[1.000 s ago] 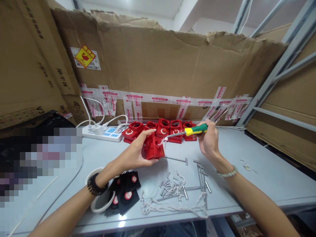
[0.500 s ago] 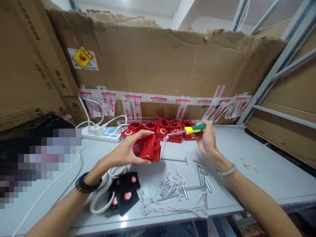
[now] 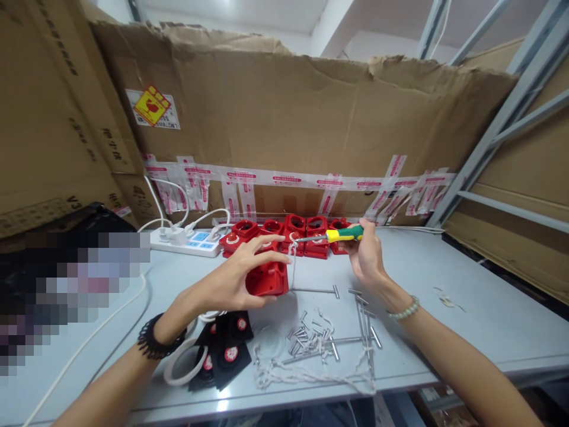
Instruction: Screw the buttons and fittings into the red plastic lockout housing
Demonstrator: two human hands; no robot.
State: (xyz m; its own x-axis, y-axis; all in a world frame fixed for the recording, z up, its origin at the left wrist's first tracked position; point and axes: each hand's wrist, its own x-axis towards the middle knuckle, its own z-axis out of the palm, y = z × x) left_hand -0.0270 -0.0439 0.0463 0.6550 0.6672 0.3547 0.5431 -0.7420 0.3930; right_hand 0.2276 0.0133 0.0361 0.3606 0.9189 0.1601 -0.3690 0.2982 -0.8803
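Note:
My left hand [image 3: 246, 270] is wrapped round a red plastic housing [image 3: 269, 280], its hollow side facing me. In my right hand [image 3: 367, 254] is a screwdriver [image 3: 344, 233] with a green and yellow handle, held level, its shaft pointing left. The screwdriver's tip is close above the housing, by my left fingertips. A white cord [image 3: 293, 267] hangs from near the tip down to a thin metal T-bar [image 3: 315, 290] on the table. Whether a screw sits on the tip is too small to tell. Several finished-looking red units [image 3: 294, 228] stand in a row behind.
Loose screws [image 3: 300, 338], more T-bars [image 3: 362, 314] and tangled cord [image 3: 311, 375] lie in front. Black square pieces with red-and-white labels [image 3: 231, 354] and a white ring [image 3: 184, 362] are front left. A power strip [image 3: 195, 242] with cables stands at the back left, before tall cardboard [image 3: 275, 118].
The screwdriver has moved slightly left, and its tip is nearer my left fingers. My left hand has turned the red housing a little and shifted its fingers over the top.

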